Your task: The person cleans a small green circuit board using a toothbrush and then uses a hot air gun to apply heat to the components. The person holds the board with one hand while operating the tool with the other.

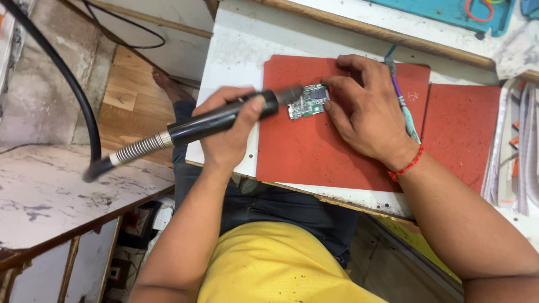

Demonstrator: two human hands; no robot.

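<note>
Left hand [227, 132] fingers clenched round hot-air wand [224, 118] — right hand [365, 112] fingertips on circuit board [308, 101]

We see a glossy black plastic hot-air wand [224, 116] with a shiny coiled metal spring collar [140, 148] and a smooth black rubber-looking hose [67, 84]. The small green circuit board [308, 101] carries bright metal shields. Beneath it lies a matt red mat [314, 151] on a scuffed, stained white tabletop [236, 50] edged in bare wood.
</note>
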